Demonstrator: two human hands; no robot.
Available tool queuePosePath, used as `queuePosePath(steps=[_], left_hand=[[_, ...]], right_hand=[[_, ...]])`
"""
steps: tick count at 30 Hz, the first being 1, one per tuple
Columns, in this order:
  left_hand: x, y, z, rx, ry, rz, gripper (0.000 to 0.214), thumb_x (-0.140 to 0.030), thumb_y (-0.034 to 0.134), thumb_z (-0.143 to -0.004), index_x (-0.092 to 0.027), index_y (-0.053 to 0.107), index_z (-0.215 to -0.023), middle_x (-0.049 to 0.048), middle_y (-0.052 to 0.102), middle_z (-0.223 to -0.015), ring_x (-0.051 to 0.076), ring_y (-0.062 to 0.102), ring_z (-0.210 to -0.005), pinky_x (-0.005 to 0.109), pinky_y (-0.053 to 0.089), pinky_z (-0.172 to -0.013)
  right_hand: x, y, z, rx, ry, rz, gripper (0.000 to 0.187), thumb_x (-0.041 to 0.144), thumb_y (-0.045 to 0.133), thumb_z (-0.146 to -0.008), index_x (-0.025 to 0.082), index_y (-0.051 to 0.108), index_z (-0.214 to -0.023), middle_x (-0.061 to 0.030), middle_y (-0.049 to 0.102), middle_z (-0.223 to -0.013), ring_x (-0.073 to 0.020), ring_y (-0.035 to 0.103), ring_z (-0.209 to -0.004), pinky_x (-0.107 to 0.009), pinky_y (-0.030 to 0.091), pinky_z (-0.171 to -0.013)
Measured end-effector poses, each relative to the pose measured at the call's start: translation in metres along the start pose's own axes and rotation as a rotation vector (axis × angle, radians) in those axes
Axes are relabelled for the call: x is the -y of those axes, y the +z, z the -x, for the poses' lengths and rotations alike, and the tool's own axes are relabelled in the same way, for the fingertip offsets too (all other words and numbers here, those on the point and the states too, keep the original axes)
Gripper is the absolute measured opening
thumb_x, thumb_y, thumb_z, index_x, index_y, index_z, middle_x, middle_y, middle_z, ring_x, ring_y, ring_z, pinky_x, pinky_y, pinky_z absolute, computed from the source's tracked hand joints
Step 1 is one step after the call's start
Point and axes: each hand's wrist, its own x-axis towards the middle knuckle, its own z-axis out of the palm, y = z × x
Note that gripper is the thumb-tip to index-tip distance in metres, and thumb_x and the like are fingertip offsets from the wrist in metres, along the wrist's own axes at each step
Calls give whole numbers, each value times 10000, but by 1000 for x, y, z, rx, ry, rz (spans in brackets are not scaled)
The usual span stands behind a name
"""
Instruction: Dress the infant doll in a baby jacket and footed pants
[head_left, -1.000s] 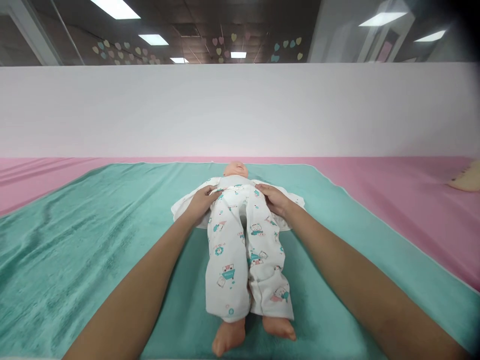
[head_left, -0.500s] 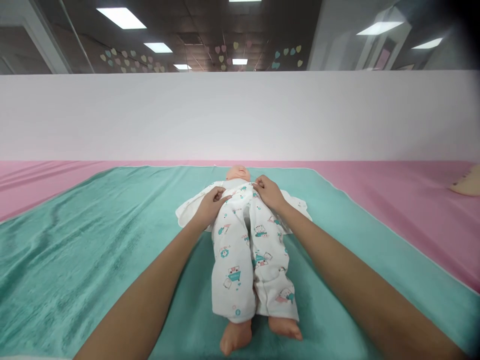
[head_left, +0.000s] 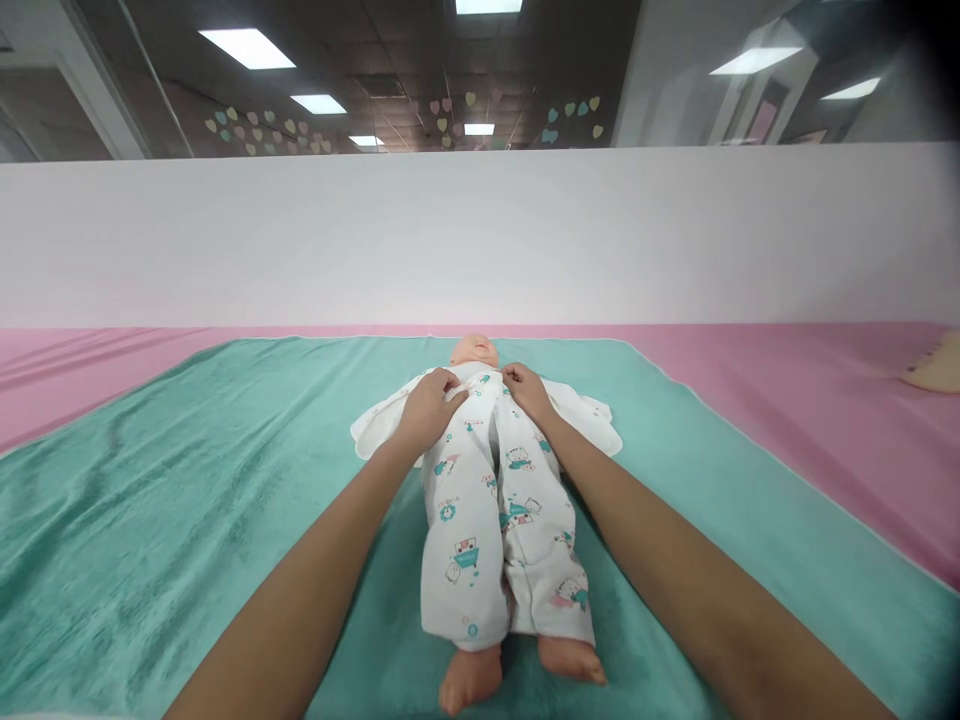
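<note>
A baby doll (head_left: 474, 350) lies on its back, feet toward me, dressed in a white top (head_left: 589, 420) with spread sleeves. Its white baby pants (head_left: 461, 545), printed with small animals and boats, reach from the waist to the ankles. At the left of the waistband, my left hand (head_left: 431, 408) is closed on the pants' edge, its thumb along the cloth. My right hand (head_left: 527, 390) pinches the waistband on the other side, near the doll's chest. The fingers partly cover the cloth they hold. Both bare feet (head_left: 471, 680) stick out of the pant legs.
Under the doll is a teal blanket (head_left: 187, 520), wrinkled at the left, over a pink sheet (head_left: 810, 430). A white wall or panel (head_left: 480, 240) stands behind, with glass and heart stickers above. A beige object (head_left: 934, 362) lies at the right edge.
My right hand has shifted slightly left, toward the middle of the waistband. My left hand has moved a little up and inward. The doll stays in place.
</note>
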Motion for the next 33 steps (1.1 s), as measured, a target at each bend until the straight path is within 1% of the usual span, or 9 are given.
queuePosePath(steps=[5,8,11,14,18,24,27,30,33], left_hand=[[-4,-7,2,-106,-167,50,119,-324,498,-783,-219,443,-780,-49,471,-617,132,442,-593,263,323,-578],[-3,-10,5,-103,-231,197,139,-340,512,-766,-220,441,-767,-69,404,-556,112,390,-522,244,300,-531],[-5,-13,8,-27,-187,315,150,-321,569,-719,-210,470,-739,-60,433,-593,104,395,-543,235,297,-531],[-10,-17,9,135,-167,423,198,-357,617,-690,-196,505,-709,-38,479,-636,110,418,-575,233,288,-526],[-13,-24,11,268,-212,610,332,-498,597,-717,-181,515,-664,-32,431,-593,93,367,-519,232,263,-497],[-13,-21,15,182,-238,719,308,-482,621,-720,-186,537,-725,-47,431,-588,79,376,-513,218,275,-485],[-3,-21,14,134,-254,731,303,-475,644,-702,-193,544,-748,-49,450,-595,77,384,-504,218,280,-478],[11,-26,11,234,-322,712,331,-467,677,-674,-184,506,-679,-48,436,-576,71,371,-476,218,264,-454],[22,-28,9,290,-349,798,361,-443,685,-672,-181,442,-624,-43,421,-569,73,374,-477,220,275,-453]], right_hand=[[6,-1,1,65,-208,-58,182,372,508,-755,199,548,-712,-16,582,-849,-159,524,-826,-282,389,-749],[11,-3,1,93,-213,-20,201,392,508,-779,203,548,-722,-16,600,-873,-161,527,-844,-293,384,-775],[20,-5,3,88,-172,-5,193,385,511,-784,205,533,-717,5,590,-780,-151,506,-751,-283,374,-713],[34,-4,4,108,-165,-115,223,407,534,-772,198,511,-698,24,521,-683,-130,451,-664,-263,350,-642],[53,-8,8,295,-180,-184,301,470,579,-744,192,481,-679,46,422,-620,-105,369,-593,-244,303,-577],[67,-20,13,546,-195,-97,287,443,662,-685,177,559,-714,39,452,-668,-104,389,-634,-241,289,-594],[60,-16,11,464,-152,-203,293,454,624,-714,173,542,-697,35,461,-671,-102,394,-628,-242,299,-596],[44,-8,6,216,-61,-314,294,463,599,-719,178,527,-701,35,470,-664,-105,401,-618,-244,315,-595],[28,-3,0,52,-34,-243,290,467,584,-716,183,532,-688,30,491,-660,-118,421,-633,-253,331,-616]])
